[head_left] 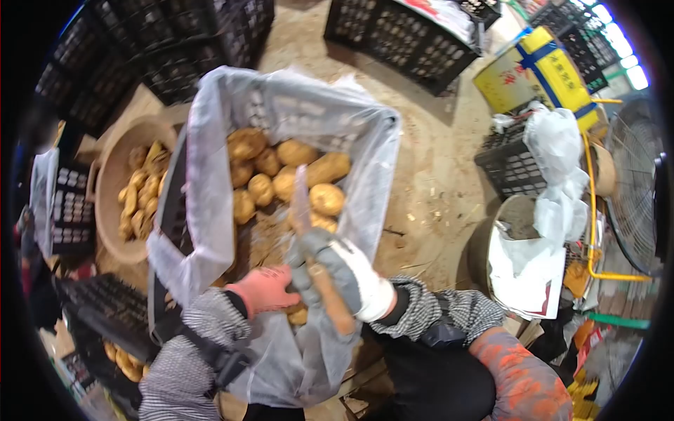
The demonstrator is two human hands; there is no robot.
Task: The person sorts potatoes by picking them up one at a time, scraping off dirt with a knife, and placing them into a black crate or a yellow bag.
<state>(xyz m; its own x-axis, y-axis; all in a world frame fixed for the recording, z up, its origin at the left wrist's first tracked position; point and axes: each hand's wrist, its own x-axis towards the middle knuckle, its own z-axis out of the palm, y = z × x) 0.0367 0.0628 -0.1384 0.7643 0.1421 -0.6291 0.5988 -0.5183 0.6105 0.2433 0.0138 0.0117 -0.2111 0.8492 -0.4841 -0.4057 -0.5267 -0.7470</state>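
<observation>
My right hand [351,274], in a grey and white glove, grips a knife [328,298] by its wooden handle. The blade points away from me over the potatoes [261,188] in a plastic-lined crate [210,175]. Beside it, at the crate's near side, is my left hand [263,289] in a pink glove. Its thumb and fingers are apart, and no held thing shows between them. A single potato [298,314] lies just below the hands, partly covered by the liner [309,368].
Left of the crate stands a round tub [112,203] of smaller potatoes. Black crates [400,42] stand at the back. On the right are a bucket [484,245], a yellow box [554,70] and a fan [635,182]. Scraps litter the floor [428,196].
</observation>
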